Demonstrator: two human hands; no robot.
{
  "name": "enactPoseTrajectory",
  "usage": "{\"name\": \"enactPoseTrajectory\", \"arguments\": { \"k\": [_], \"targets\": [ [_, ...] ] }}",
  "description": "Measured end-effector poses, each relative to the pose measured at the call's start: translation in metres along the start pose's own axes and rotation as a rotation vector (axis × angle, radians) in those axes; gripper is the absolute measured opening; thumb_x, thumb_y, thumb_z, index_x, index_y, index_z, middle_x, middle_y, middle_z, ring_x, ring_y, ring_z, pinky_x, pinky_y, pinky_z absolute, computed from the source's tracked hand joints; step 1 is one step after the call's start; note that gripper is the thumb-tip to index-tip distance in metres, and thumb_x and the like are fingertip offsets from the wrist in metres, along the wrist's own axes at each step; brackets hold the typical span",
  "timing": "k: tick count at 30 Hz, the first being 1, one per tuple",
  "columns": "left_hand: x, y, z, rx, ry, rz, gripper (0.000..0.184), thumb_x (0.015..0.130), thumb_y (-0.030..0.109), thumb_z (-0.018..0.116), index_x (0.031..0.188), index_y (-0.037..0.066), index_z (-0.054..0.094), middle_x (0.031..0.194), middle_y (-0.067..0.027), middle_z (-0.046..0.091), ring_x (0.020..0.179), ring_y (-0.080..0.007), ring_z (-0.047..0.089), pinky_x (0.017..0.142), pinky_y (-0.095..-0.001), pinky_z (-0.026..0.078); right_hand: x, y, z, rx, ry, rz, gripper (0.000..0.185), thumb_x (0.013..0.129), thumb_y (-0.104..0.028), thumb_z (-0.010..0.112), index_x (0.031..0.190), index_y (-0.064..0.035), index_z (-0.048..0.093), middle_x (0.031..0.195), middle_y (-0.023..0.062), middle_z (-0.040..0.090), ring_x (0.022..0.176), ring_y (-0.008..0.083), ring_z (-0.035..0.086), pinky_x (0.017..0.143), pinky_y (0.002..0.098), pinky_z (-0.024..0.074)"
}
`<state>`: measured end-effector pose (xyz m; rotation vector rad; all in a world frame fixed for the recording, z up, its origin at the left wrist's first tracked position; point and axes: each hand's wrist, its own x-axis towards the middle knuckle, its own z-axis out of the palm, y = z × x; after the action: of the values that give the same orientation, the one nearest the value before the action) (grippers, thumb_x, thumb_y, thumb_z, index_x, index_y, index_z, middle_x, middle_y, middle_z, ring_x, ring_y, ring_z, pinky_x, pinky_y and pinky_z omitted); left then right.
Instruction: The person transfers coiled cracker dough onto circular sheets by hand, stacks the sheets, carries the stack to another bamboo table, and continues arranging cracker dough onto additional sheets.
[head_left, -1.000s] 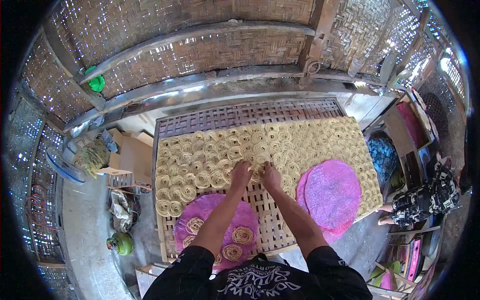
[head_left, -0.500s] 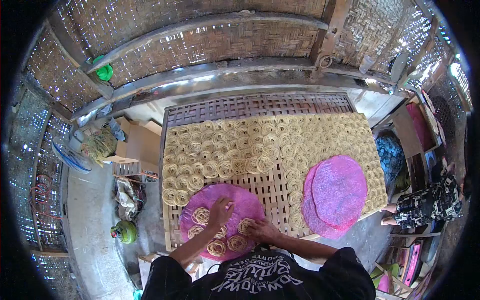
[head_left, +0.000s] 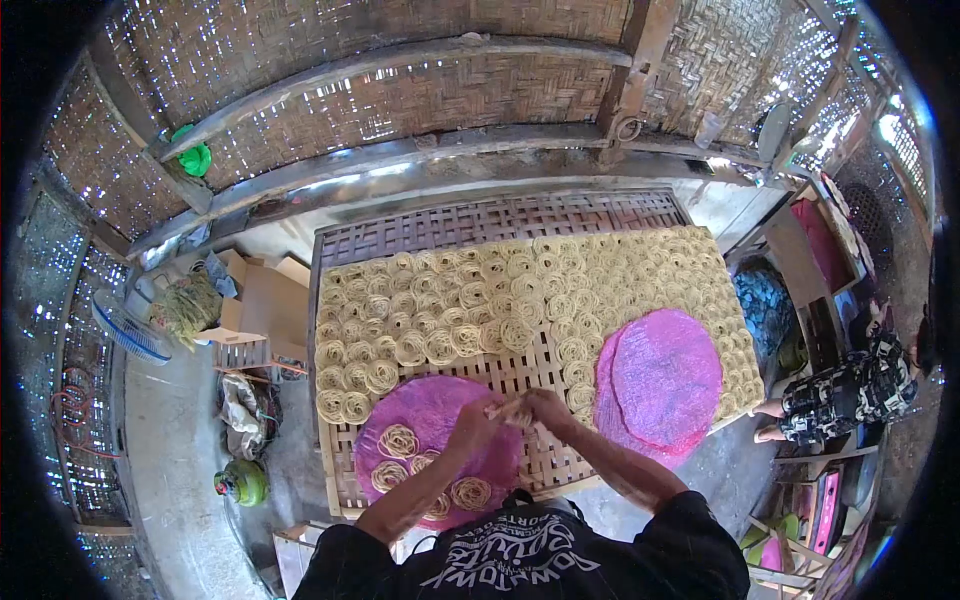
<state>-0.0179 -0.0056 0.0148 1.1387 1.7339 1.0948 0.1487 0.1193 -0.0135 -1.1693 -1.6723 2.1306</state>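
My left hand (head_left: 478,418) and my right hand (head_left: 548,408) meet over the right edge of a round pink sheet (head_left: 430,400), both closed on one pale noodle coil (head_left: 514,410) held between them. Several coils lie on that sheet, among them one (head_left: 398,441) at its left and another (head_left: 470,492) near my shirt. Beyond my hands, rows of coils (head_left: 440,345) cover much of a woven bamboo rack (head_left: 500,372). More round pink sheets (head_left: 665,375) lie overlapping on the coils at the right.
A person (head_left: 850,395) in patterned clothes is at the far right. On the left are a cardboard box (head_left: 270,300), a blue fan (head_left: 130,328) and a green gas cylinder (head_left: 243,482). A woven bamboo wall (head_left: 450,95) rises behind the rack.
My hands left the coil rows, went down to the near pink sheet, and have now risen together with a coil taken from its right side.
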Motion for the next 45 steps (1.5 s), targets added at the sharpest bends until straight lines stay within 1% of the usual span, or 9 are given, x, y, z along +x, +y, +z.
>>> {"name": "enactPoseTrajectory", "arguments": {
  "k": [4,10,11,18,21,27,36,40,45],
  "targets": [
    [0.072,0.015,0.02,0.04,0.198,-0.01,0.035,0.075,0.014,0.077,0.105,0.002,0.065,0.098,-0.0149,0.068,0.089,-0.0267,0.066,0.08,-0.0368,0.051,0.032,-0.036,-0.035,0.096,0.107,-0.066,0.03,0.091,-0.02,0.055,0.107,0.0046,0.062,0.089,0.0098,0.067,0.076,0.0174,0.064,0.065,0.0318,0.052],
    [0.155,0.032,0.041,0.197,0.329,0.129,0.024,0.077,0.014,0.073,0.096,0.002,0.066,0.09,-0.0123,0.067,0.086,-0.0289,0.065,0.077,-0.0384,0.051,0.09,-0.058,-0.074,-0.586,0.502,-0.43,0.036,0.086,-0.027,0.063,0.111,-0.0013,0.062,0.093,0.0161,0.069,0.079,0.027,0.067,0.068,0.0383,0.0524],
    [0.161,0.035,0.044,0.276,0.361,0.171,0.023,0.077,0.014,0.073,0.095,0.002,0.066,0.089,-0.012,0.067,0.086,-0.0295,0.065,0.077,-0.0387,0.051,0.1,-0.056,-0.077,-0.697,0.565,-0.429,0.034,0.084,-0.026,0.063,0.107,-0.0011,0.062,0.094,0.0206,0.067,0.083,0.0358,0.067,0.072,0.0438,0.0523],
    [0.161,0.029,0.03,0.639,0.463,0.323,0.024,0.079,0.017,0.071,0.1,0.007,0.067,0.103,-0.0092,0.063,0.094,-0.0301,0.062,0.083,-0.04,0.052,0.095,-0.067,-0.071,-0.951,0.7,-0.422,0.032,0.081,-0.027,0.067,0.107,-0.0084,0.059,0.094,0.0184,0.063,0.081,0.0399,0.064,0.07,0.0496,0.0518],
    [0.117,0.021,-0.001,0.525,0.413,0.298,0.026,0.076,0.011,0.072,0.101,0.006,0.066,0.101,-0.0106,0.062,0.096,-0.0316,0.061,0.082,-0.039,0.054,0.064,-0.056,-0.05,-1.035,0.614,-0.463,0.035,0.081,-0.03,0.068,0.108,-0.0087,0.058,0.091,0.0173,0.062,0.081,0.0381,0.065,0.069,0.0482,0.0519],
    [-0.086,-0.008,-0.029,0.75,0.204,0.17,0.034,0.077,0.027,0.072,0.101,0.005,0.066,0.105,-0.0131,0.062,0.103,-0.0317,0.057,0.091,-0.0431,0.046,-0.044,0.025,0.033,-1.111,-0.296,-0.808,0.022,0.084,-0.031,0.067,0.092,-0.0106,0.065,0.095,0.0102,0.065,0.085,0.0304,0.065,0.071,0.041,0.0528],
    [-0.159,-0.048,0.002,0.892,0.093,0.163,0.04,0.077,0.042,0.068,0.092,0.005,0.065,0.106,-0.0135,0.059,0.109,-0.0322,0.052,0.09,-0.0475,0.04,-0.095,0.042,0.083,-0.99,-0.107,-0.521,0.025,0.083,-0.032,0.066,0.09,-0.0088,0.069,0.085,0.0125,0.067,0.078,0.0321,0.066,0.069,0.0414,0.0535],
    [-0.151,-0.058,0.012,0.68,0.031,0.066,0.035,0.08,0.031,0.068,0.1,0.004,0.058,0.083,-0.0172,0.059,0.084,-0.0383,0.061,0.075,-0.048,0.046,-0.115,0.039,0.096,-0.996,-0.154,-0.142,0.037,0.09,-0.041,0.058,0.092,-0.0049,0.068,0.089,0.013,0.069,0.077,0.0299,0.068,0.064,0.0404,0.0536],
    [-0.161,0.018,0.027,0.41,0.009,-0.016,0.024,0.09,0.029,0.056,0.102,0.008,0.051,0.087,-0.019,0.064,0.081,-0.0418,0.063,0.069,-0.0514,0.048,-0.133,0.053,0.092,-0.195,-0.055,0.301,0.052,0.093,-0.052,0.051,0.105,-0.0035,0.067,0.089,0.0129,0.069,0.077,0.0221,0.067,0.058,0.0354,0.0548]
  ]
}}
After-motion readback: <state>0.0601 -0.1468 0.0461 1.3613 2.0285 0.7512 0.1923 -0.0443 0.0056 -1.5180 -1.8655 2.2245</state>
